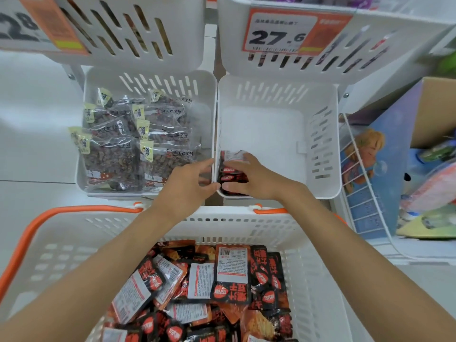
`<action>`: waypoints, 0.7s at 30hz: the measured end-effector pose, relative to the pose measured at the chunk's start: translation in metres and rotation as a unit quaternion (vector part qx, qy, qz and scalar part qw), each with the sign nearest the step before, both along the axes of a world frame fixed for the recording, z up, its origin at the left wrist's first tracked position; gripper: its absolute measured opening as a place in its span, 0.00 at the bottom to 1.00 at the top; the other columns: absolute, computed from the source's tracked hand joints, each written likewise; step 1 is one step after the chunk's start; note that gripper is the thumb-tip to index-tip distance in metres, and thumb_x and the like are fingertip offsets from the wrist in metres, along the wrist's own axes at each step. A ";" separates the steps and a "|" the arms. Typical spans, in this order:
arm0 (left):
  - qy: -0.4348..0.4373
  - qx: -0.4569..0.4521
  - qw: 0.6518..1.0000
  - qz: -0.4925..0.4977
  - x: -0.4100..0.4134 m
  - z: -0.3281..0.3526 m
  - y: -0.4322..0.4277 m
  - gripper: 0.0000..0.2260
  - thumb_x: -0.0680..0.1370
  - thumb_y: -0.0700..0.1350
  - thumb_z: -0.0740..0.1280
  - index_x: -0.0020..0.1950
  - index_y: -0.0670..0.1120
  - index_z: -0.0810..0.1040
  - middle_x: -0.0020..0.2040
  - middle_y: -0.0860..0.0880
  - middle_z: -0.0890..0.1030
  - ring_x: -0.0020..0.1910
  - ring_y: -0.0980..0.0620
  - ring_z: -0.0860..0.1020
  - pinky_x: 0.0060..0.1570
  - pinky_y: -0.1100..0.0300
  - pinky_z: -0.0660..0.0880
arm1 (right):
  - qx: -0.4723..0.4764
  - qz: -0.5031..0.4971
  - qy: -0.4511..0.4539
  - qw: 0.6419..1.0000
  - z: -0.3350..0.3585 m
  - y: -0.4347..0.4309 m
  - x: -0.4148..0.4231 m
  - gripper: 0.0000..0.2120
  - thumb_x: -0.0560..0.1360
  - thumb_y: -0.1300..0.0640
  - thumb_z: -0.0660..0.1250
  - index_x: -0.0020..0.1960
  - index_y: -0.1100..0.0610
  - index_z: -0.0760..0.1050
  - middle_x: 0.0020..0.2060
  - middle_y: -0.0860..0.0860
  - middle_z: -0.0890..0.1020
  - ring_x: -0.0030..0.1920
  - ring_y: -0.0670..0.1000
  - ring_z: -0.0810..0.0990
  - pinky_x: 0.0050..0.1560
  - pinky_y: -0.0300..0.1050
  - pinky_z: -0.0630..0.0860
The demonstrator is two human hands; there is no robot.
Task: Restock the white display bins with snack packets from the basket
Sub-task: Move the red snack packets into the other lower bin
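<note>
Basket, white with orange handles, filled the bottom of the frame. It held a loose heap of red-and-black packets, some face down with white labels showing.

Both forearms reached over its far rim toward centre frame.
- Right hand: fingers and thumb curled round a small stack of the same packets, standing in the near left corner of the empty bin (otherwise only bare floor showed inside).
- Left hand: released, fingers loosely extended, tips at the wall between the two bins, gripping nothing.

Left of centre, the neighbouring bin held clear bags of dark snack in overlapping rows.

At upper right, a price card reading 27.6 hung on a higher bin. A wire rack stood at the right edge.
</note>
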State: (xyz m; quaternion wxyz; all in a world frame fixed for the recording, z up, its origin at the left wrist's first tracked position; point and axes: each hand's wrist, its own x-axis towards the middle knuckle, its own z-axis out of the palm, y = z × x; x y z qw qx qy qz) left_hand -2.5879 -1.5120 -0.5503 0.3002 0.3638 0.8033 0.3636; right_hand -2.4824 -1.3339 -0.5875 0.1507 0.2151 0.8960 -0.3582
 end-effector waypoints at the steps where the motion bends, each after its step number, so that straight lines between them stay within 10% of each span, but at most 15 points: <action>1: 0.003 0.001 1.000 -0.003 0.000 0.000 0.000 0.28 0.77 0.42 0.72 0.75 0.52 0.67 0.67 0.51 0.77 0.54 0.58 0.78 0.59 0.63 0.74 | -0.013 0.004 0.006 1.000 0.000 -0.001 -0.001 0.26 0.72 0.34 0.65 0.67 0.42 0.72 0.68 0.54 0.65 0.66 0.56 0.68 0.70 0.55 0.67; 9: 0.011 -0.003 1.000 -0.003 -0.001 -0.004 0.000 0.28 0.77 0.43 0.72 0.75 0.50 0.67 0.69 0.50 0.76 0.58 0.55 0.80 0.63 0.57 0.75 | -0.116 -0.072 0.011 0.991 0.011 0.008 0.006 0.23 0.72 0.51 0.76 0.64 0.53 0.72 0.58 0.47 0.75 0.58 0.48 0.76 0.51 0.28 0.72; 16: 0.028 -0.009 0.999 -0.019 -0.002 0.003 -0.004 0.25 0.78 0.46 0.71 0.74 0.48 0.71 0.65 0.48 0.79 0.59 0.51 0.79 0.64 0.52 0.75 | -0.043 -0.165 0.076 0.982 0.040 -0.010 0.020 0.38 0.72 0.45 0.74 0.77 0.46 0.62 0.79 0.48 0.53 0.77 0.48 0.57 0.72 0.40 0.54; 21: 0.092 0.098 0.991 0.013 0.021 0.020 -0.042 0.17 0.77 0.42 0.71 0.66 0.46 0.77 0.53 0.51 0.82 0.51 0.55 0.80 0.58 0.55 0.77 | 0.029 -0.211 0.278 0.937 0.068 -0.094 0.063 0.15 0.76 0.60 0.70 0.62 0.52 0.76 0.56 0.46 0.75 0.48 0.44 0.78 0.50 0.37 0.74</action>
